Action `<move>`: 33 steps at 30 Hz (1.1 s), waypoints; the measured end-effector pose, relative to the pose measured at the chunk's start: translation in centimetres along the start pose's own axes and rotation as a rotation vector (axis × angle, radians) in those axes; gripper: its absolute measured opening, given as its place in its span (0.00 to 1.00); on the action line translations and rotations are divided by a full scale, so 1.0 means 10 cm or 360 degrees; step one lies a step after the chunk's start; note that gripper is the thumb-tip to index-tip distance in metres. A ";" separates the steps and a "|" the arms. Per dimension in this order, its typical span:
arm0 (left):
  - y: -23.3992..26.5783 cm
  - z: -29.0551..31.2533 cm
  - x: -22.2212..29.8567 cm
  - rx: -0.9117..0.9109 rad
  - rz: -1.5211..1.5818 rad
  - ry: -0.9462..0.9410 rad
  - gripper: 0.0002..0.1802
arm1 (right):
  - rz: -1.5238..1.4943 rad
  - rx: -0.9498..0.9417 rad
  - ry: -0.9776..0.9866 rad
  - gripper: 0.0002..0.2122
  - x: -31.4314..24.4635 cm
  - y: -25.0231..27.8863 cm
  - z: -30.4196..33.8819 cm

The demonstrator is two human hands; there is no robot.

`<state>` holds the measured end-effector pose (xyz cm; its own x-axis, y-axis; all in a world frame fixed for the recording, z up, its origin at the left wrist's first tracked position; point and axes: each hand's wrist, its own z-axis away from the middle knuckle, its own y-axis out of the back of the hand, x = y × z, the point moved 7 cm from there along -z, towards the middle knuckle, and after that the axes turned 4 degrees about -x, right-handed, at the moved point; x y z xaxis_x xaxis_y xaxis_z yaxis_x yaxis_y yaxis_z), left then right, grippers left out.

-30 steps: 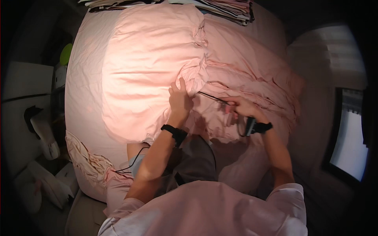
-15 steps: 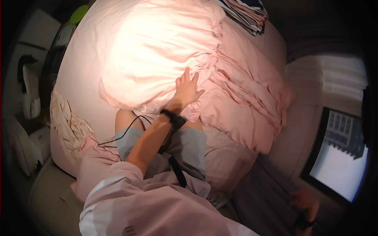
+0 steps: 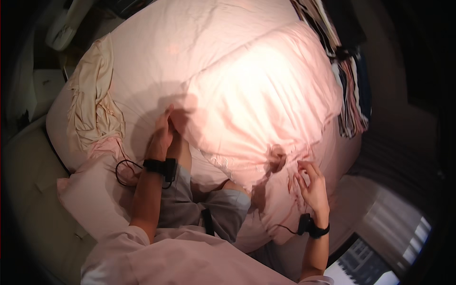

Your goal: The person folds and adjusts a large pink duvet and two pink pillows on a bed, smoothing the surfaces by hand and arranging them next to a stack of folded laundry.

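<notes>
A bulky pink quilt (image 3: 256, 95) lies bunched on the bed, brightly lit, with ruffled trim along its near edge. Beside the quilt's left edge, over my thigh, is my left hand (image 3: 164, 130), seen edge-on with its fingers stretched out and nothing visible in it. To the right, my right hand (image 3: 312, 185) rests at the gathered, creased part of the quilt. Its fingers are bent loosely and stand apart, with the fingertips close to the cloth; whether they touch it I cannot tell. Each wrist wears a black strap with a small box.
A crumpled cream cloth (image 3: 92, 104) lies at the bed's left side above a pink pillow (image 3: 97, 204). Folded clothes (image 3: 351, 95) are stacked at the far right edge. A lit screen (image 3: 363, 263) stands at lower right. Thin black cables run from the wrist boxes.
My view has turned right. My left hand has come off the quilt to its left side. My right hand has moved in from the lower right to the gathered cloth.
</notes>
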<state>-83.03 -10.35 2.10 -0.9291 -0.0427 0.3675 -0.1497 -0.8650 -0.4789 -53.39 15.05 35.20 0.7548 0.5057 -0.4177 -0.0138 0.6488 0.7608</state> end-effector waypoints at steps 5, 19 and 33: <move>-0.29 -0.19 -0.05 -0.0200 0.0544 0.0307 0.32 | 0.0124 -0.0084 0.0159 0.14 -0.09 0.17 -1.41; -0.43 0.61 -0.28 -0.0076 -0.1275 -0.0072 0.25 | 0.0337 0.0157 -0.0356 0.27 1.10 1.35 -5.31; -0.62 0.05 -0.04 0.0053 0.0720 0.0607 0.33 | 0.0532 -0.0191 -0.0627 0.41 0.94 0.85 -6.07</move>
<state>-81.59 -5.24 5.29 -0.9550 -0.2336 -0.1827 0.2946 -0.8182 -0.4937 -86.25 59.85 7.61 0.8852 0.4593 0.0739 -0.3535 0.5607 0.7487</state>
